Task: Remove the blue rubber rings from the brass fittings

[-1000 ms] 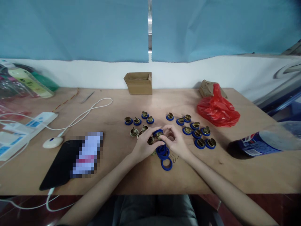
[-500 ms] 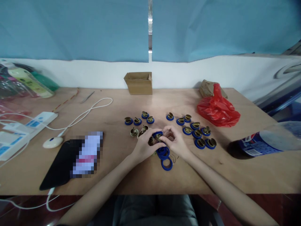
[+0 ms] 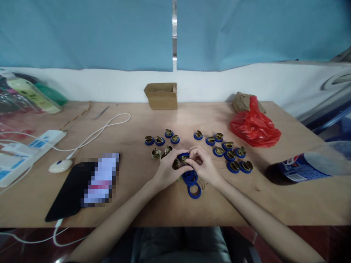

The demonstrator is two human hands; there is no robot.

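Near the middle of the table, my left hand [image 3: 171, 168] and my right hand [image 3: 202, 164] meet around a blue-rimmed round piece with brass-coloured metal inside [image 3: 183, 157]. The left fingers grip its left side; the right thumb and fingertips press on its right side. Below the hands lie several loose blue rings [image 3: 194, 190], with thin wire loops [image 3: 203, 184] beside them. To the left are pale-rimmed metal pieces [image 3: 156, 153], partly hidden by my left hand. Several similar blue-rimmed pieces stand behind on the left [image 3: 159, 141] and in a group on the right [image 3: 229, 156].
An open cardboard box [image 3: 162, 96] stands at the back. At right are a red plastic bag [image 3: 255, 124] and a cola bottle [image 3: 298, 168] on its side. At left lie a phone [image 3: 101, 180], a black flat device [image 3: 68, 193], white cables and a power strip [image 3: 35, 151].
Both hands stay around the same blue-rimmed piece. My right fingers have shifted slightly on it, and the view has moved a little.
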